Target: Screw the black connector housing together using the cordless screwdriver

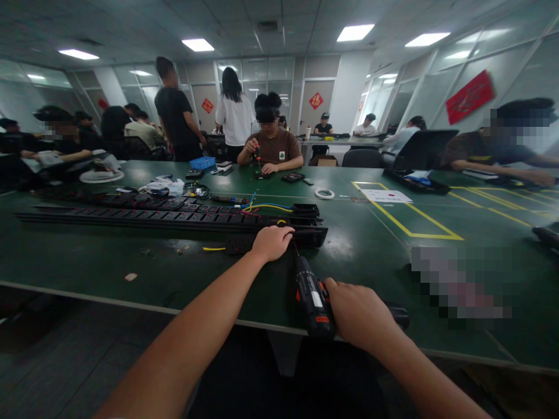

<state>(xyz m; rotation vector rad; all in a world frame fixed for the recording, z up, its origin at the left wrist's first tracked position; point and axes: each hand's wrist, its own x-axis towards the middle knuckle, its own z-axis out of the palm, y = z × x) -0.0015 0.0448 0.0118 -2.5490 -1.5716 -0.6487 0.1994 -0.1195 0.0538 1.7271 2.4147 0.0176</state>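
My left hand (271, 243) is closed on the near edge of a long black power strip (152, 221), close to its right end. A row of sockets runs along the strip, which lies lengthwise on the table. In my right hand (362, 314) is a black and orange cordless drill (313, 299), gripped by its handle. Its thin bit points away from me and reaches the side of the strip, just right of my left fingers. Whether the tip sits in a screw I cannot tell.
Behind the strip lie loose blue and yellow wires (266, 207), a dark tool (227, 199) and a roll of white tape (324, 193). Across the green table (349, 233) a person (279, 148) works with a red-handled screwdriver (257, 152). A paper sheet (386, 196) lies right.
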